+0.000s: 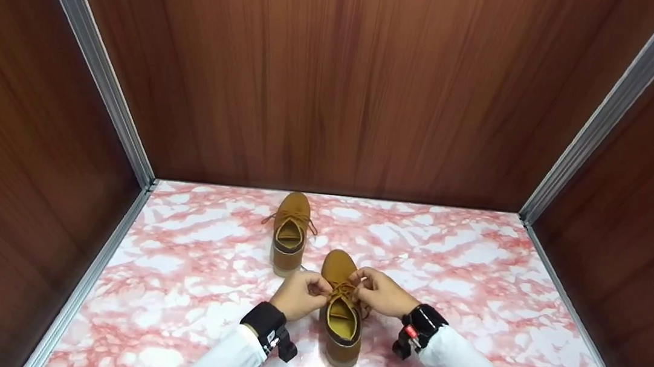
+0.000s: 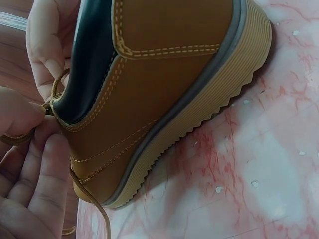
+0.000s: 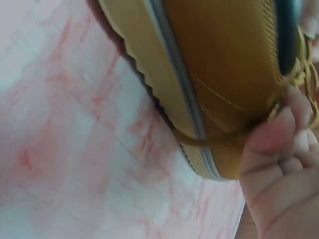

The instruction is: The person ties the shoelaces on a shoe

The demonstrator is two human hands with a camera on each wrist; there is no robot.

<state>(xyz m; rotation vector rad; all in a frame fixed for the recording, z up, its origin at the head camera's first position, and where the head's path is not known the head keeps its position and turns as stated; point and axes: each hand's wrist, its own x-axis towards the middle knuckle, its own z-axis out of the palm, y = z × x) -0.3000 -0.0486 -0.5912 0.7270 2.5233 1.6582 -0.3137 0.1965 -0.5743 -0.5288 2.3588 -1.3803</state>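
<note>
A tan lace-up shoe (image 1: 341, 346) stands on the marbled surface, its toe pointing away from me. My left hand (image 1: 298, 296) is at the left of its laces (image 1: 342, 290), with thumb and forefinger pinching a brown shoelace. In the left wrist view, a lace loop passes between the fingers (image 2: 50, 159) of that hand. From the other side, my right hand (image 1: 385, 293) pinches the lace too, its thumb (image 3: 274, 132) pressed against the forefinger beside the shoe's opening. One loose lace end (image 2: 97, 199) hangs down over the shoe's side.
A matching tan shoe (image 1: 294, 207) stands farther back and to the left, with laces spread to both sides. Pink-and-white marbled tabletop (image 1: 186, 308) lies around both shoes. Dark wood panels (image 1: 337, 87) with metal corner rails (image 1: 102, 68) enclose the back and sides.
</note>
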